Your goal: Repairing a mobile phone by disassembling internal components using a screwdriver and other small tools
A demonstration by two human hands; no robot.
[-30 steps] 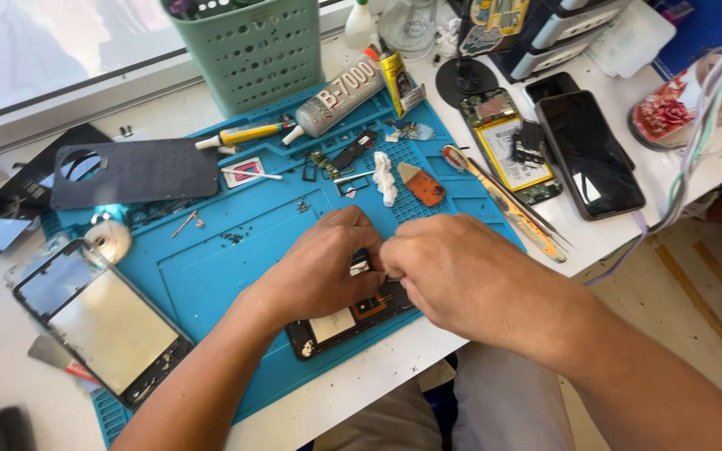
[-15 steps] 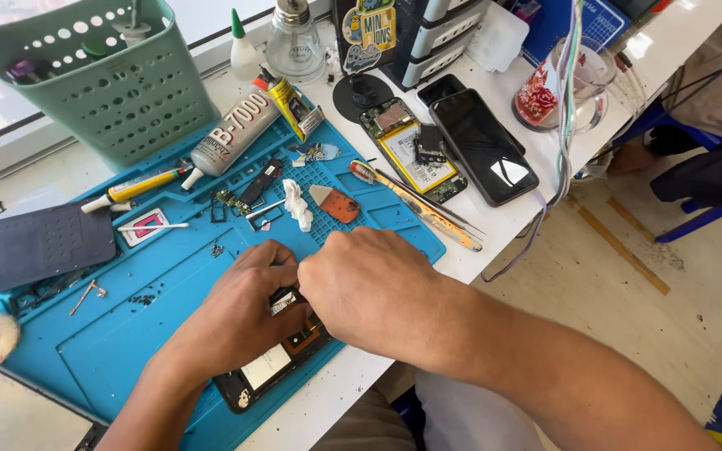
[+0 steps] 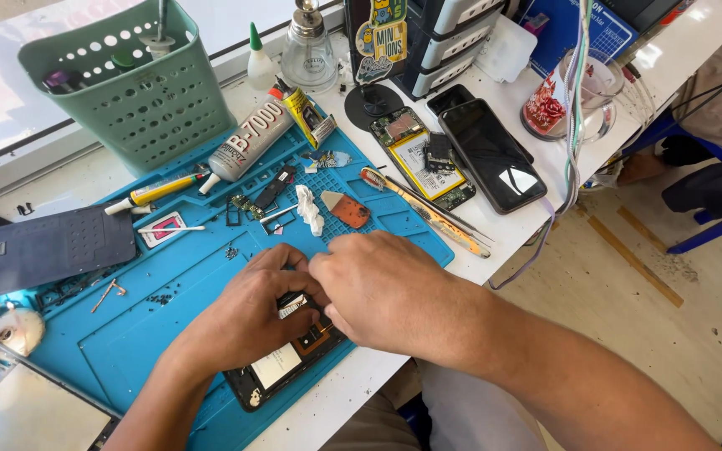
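Note:
Both my hands rest over an opened black phone (image 3: 276,370) lying on a blue work mat (image 3: 152,334) at the table's front edge. My left hand (image 3: 248,313) presses down on the phone's upper part, fingers curled around a small silvery part (image 3: 292,304). My right hand (image 3: 378,288) meets it from the right, fingertips pinched at the same spot. What the fingertips grip is hidden under the hands. The phone's lower half shows a pale battery and dark boards.
A green perforated basket (image 3: 131,92), glue tube (image 3: 244,149), tweezers (image 3: 424,209), a second opened phone (image 3: 424,163) and a dark phone screen (image 3: 490,154) lie behind. A dark back cover (image 3: 43,246) and display panel (image 3: 18,413) sit left. Table edge and floor are right.
The view has swung right and closer. My hands stay together on the opened phone, the right hand's fingers shifting slightly over its top.

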